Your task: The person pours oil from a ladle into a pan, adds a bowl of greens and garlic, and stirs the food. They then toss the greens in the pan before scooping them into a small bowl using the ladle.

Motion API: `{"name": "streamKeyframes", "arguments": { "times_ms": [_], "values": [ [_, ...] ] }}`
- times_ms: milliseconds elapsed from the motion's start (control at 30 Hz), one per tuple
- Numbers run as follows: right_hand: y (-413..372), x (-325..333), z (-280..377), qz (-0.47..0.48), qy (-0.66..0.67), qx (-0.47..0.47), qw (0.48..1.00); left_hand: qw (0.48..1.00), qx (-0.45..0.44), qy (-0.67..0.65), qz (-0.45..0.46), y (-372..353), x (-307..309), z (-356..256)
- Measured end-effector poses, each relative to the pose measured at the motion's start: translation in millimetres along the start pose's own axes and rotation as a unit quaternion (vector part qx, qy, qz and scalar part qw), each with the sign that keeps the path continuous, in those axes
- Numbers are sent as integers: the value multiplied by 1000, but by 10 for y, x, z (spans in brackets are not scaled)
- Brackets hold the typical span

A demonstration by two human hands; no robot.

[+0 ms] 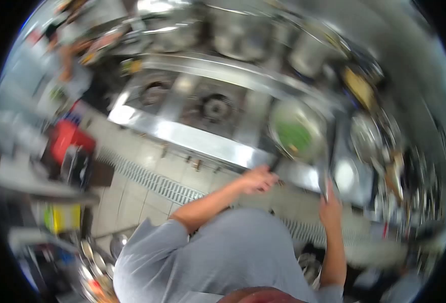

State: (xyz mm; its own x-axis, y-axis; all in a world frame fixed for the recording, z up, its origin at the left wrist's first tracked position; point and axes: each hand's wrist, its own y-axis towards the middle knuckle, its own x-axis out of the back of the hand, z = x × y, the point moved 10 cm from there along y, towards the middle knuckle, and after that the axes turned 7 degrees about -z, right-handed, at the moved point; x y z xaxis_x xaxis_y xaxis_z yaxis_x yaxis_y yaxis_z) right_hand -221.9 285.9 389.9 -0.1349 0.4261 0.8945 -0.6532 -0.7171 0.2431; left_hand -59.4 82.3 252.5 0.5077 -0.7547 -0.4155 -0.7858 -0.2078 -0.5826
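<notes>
A round metal pan [278, 116] stands on the right part of the stove, with chopped-looking green food [292, 134] inside. Its short dark handle [275, 162] points toward me, and my left hand [257, 180] is closed around the end of it. My right hand [330, 202] is to the right of the pan, its fingers wrapped round a long thin metal utensil [328, 174]. That utensil runs up along the pan's right side; motion blur hides what its far end is.
The steel stove [182, 136] has bare burners [216, 107] to the left. Several large pots [240, 33] line the back. A white round item [345, 173] lies right of the pan, near a metal bowl [365, 134]. Another person's arm [66, 60] shows at upper left.
</notes>
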Motion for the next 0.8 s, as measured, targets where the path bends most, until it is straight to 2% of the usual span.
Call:
{"name": "streamKeyframes", "arguments": {
  "times_ms": [33, 67, 100, 133, 200, 267, 367, 400, 500, 600, 667, 700, 733, 800],
  "values": [
    [-67, -2, 78, 12, 27, 20, 999, 999, 1, -3, -32, -171, -41, -173],
    [-177, -129, 103, 133, 159, -159, 965, 1000, -18, -3, -18, -147, -29, -259],
    [-327, -304, 72, 133, 311, -246, 908, 1000, -23, -1, 13, -130, -117, -243],
    [-479, -420, 51, 123, 447, -344, 817, 1000, -29, 2, 10, -89, -143, -203],
    [-488, -591, 188, 117, 587, -404, 691, 999, -33, 32, 11, 1, -130, -176],
    [-464, -746, 218, 113, 725, -434, 523, 1000, -21, 19, -6, 41, -65, -150],
    [-303, -671, 254, 107, 762, -410, 489, 1000, -12, -3, 1, 31, 3, -186],
    [-227, -562, 334, 116, 730, -405, 538, 1000, -12, -12, 10, 35, 1, -212],
    [-46, -266, 338, 113, 553, -329, 757, 999, -8, -49, 17, 64, -3, -286],
    [98, -143, 338, 120, 338, -208, 910, 998, -2, -54, 37, 193, -7, -295],
    [154, 31, 616, 126, 210, -142, 959, 996, -24, -74, 42, 362, 85, -233],
    [178, 93, 601, 103, 135, -62, 984, 990, -27, -94, 102, 515, 95, -141],
    [156, 163, 633, 96, 81, -39, 991, 994, -9, -69, 80, 533, 118, -126],
    [96, 275, 673, 114, 58, -44, 991, 995, 2, -99, 32, 466, 137, -145]
  ]
}}
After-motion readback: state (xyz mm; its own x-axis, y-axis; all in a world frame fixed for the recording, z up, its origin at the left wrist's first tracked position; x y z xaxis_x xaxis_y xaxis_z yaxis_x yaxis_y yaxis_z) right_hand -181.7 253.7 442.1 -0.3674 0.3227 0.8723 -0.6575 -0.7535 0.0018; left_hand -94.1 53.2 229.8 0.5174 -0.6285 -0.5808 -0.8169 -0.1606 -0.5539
